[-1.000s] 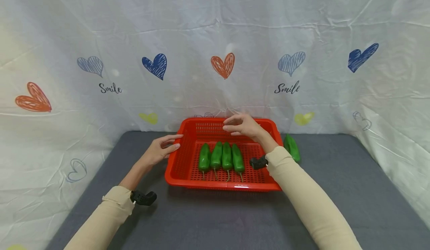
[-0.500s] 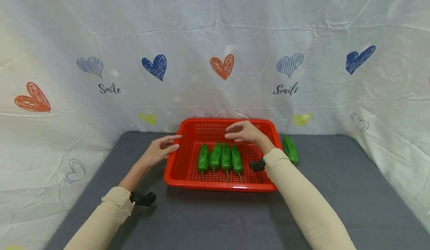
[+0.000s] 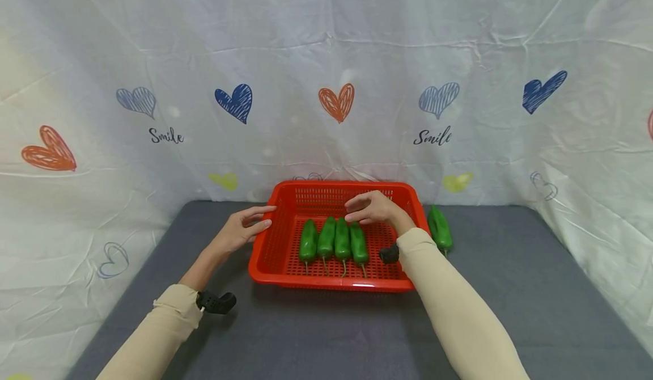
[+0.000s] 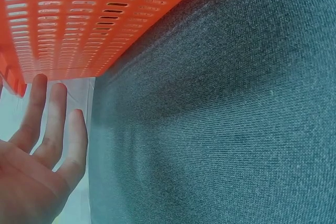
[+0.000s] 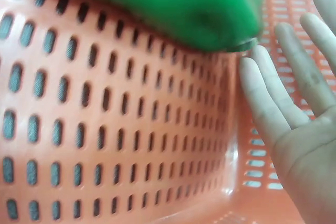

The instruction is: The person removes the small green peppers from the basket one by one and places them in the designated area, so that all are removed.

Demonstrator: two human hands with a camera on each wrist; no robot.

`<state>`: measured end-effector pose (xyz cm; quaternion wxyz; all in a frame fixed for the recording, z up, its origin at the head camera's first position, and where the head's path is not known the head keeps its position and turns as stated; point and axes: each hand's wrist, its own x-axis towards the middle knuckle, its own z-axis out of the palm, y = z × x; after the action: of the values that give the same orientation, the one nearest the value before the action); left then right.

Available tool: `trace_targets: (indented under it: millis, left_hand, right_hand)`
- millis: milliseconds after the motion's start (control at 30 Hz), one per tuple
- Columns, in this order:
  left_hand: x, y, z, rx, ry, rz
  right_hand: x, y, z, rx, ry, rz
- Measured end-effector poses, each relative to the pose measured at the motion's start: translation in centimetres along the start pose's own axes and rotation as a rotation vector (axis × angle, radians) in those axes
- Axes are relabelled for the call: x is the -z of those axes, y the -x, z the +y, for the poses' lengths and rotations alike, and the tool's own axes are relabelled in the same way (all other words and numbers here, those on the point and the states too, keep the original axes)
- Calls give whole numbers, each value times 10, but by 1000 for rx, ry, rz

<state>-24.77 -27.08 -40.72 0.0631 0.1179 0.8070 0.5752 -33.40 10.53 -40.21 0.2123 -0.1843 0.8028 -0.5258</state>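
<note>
Several green peppers (image 3: 326, 239) lie side by side in a red plastic basket (image 3: 326, 283), their stems toward me. My right hand (image 3: 376, 207) hovers inside the basket over the tip of the rightmost pepper (image 3: 359, 244), fingers spread and holding nothing. In the right wrist view a blurred green pepper (image 5: 178, 9) lies just beyond the fingertips. At the basket's left rim, my left hand (image 3: 244, 228) has its fingers loosely extended. Whether those fingertips touch the rim, I cannot tell.
Another green pepper (image 3: 440, 229) lies on the grey tabletop (image 3: 326, 334), just right of the basket. A white curtain (image 3: 285, 45) with printed hearts hangs behind the table.
My right hand has come down from the basket's back rim toward the tips of the peppers. The left hand stays by the left rim. The view has shifted slightly.
</note>
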Motion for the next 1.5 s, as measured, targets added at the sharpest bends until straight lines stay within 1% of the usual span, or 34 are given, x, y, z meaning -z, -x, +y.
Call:
trace_targets:
  millis: [233,467,1000,1267,1500]
  left_hand:
    - [0,0,-1,-6,-17,2]
    - [0,1,0,-5,-2,-1]
    - [0,1,0,-5,-6,-2]
    - [-1,0,0,-7,-7,3]
    - [-1,0,0,-8,-9,1]
  right_hand:
    - [-1,0,6,-46,28,-17]
    - [-2,5,4,-77,11,-23]
    - [-3,4,6,-93,-15,-58]
    - [-2,3,7,-99,35,-85]
    - [-2,2,7,-91,48,-100]
